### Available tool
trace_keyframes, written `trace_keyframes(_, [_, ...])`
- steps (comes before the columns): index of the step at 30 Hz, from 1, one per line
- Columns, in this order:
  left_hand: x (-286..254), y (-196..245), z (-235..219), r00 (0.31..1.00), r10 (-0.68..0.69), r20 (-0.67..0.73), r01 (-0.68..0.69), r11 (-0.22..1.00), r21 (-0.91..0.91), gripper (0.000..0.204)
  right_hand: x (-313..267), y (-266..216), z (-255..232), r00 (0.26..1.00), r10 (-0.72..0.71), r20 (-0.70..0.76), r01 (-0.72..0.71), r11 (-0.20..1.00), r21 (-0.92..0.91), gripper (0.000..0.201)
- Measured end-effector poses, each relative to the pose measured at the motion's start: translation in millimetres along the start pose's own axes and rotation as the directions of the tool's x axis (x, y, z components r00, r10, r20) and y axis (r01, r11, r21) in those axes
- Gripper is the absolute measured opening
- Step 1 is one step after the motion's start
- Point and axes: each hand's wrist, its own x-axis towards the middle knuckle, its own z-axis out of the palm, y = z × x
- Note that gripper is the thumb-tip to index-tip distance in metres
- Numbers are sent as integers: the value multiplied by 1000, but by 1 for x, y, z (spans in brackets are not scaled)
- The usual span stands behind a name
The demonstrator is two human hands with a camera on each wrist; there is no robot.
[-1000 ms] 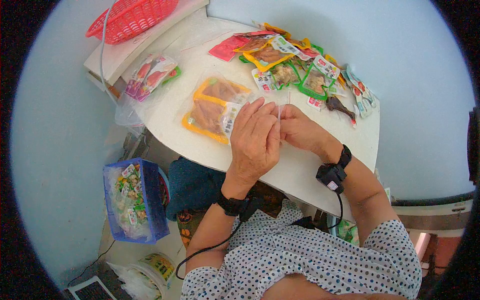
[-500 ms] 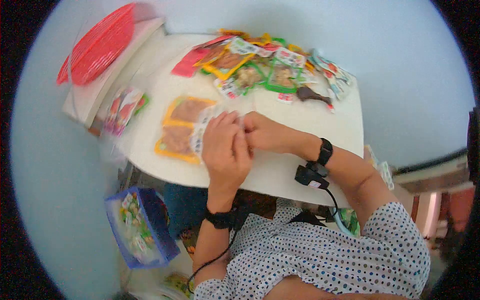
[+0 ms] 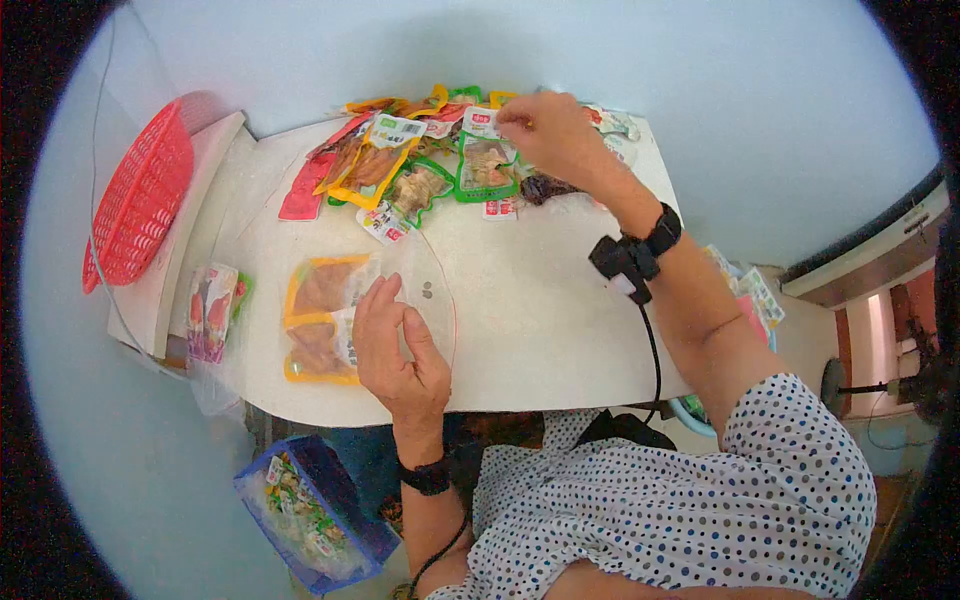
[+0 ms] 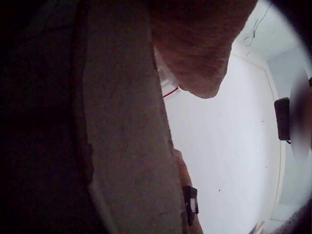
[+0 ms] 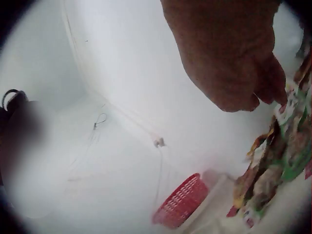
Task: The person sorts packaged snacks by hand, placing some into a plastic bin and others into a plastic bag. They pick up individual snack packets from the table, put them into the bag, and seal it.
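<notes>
On the white table, two yellow-edged packets [image 3: 322, 290] lie in a clear bag [image 3: 425, 290] with a red line at its mouth. The left hand [image 3: 400, 355] rests at the bag's side, fingers loosely extended over the packets' right edge. Farther back, the right hand [image 3: 560, 135] is over the pile of packets, beside a green-edged packet [image 3: 486, 165]; its fingertips are bent close to the packet's top, and whether they pinch it is unclear. In the right wrist view the right hand [image 5: 229, 58] has its fingertips at the pile.
A red basket [image 3: 145, 200] leans on a white ledge at the left. Purple packets [image 3: 212, 310] lie near the table's left edge. Below stands a blue bin [image 3: 375, 545] of small packets. A dark wrapped piece [image 3: 545, 188] lies right of the pile.
The right hand has left the left hand and moved back and right to the pile. The left hand's fingers have spread a little beside the bag. The head view has shifted.
</notes>
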Motion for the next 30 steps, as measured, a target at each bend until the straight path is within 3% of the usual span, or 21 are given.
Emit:
trace_keyframes(1, [1, 0, -1, 1000, 4, 2, -4, 1000, 2, 10, 2, 12, 0, 996, 76, -51, -79, 995, -60, 15])
trace_keyframes(4, [-1, -4, 1, 1000, 25, -12, -25, 1000, -2, 11, 1, 53, 10, 992, -20, -122, 0, 988, -154, 16])
trace_keyframes(7, [-1, -2, -1, 1000, 15, 6, -15, 1000, 25, 10, -1, 74, 20, 994, -108, 27, 111, 937, -330, 24])
trace_keyframes(10, [-1, -3, -1, 1000, 28, 7, -29, 999, 18, 10, -7, 78, 39, 987, -119, 112, 150, 933, -328, 34])
trace_keyframes(13, [-2, -5, -2, 998, 55, 1, -55, 998, 37, 17, -13, 62, 31, 977, 23, 211, 84, 871, -483, 43])
trace_keyframes(19, [-2, -6, -2, 998, 61, 7, -61, 998, 34, 16, -13, 78, 54, 988, -129, 88, 156, 867, -473, 51])
trace_keyframes(22, [-2, -7, -1, 999, 50, -2, -50, 999, -4, 15, -10, 74, 51, 997, -76, 2, 70, 898, -435, 38])
trace_keyframes(25, [-2, -6, -1, 999, 32, -9, -32, 999, -18, 10, -1, 64, 34, 1000, 8, -7, -10, 908, -418, 38])
trace_keyframes(28, [-2, -6, -1, 1000, 22, -5, -23, 1000, -2, 10, 7, 62, 21, 990, -34, -136, 21, 995, -96, 39])
trace_keyframes(30, [-2, -6, -1, 999, 33, -4, -33, 999, 6, 9, 7, 57, 21, 951, -48, -306, 54, 998, 12, 33])
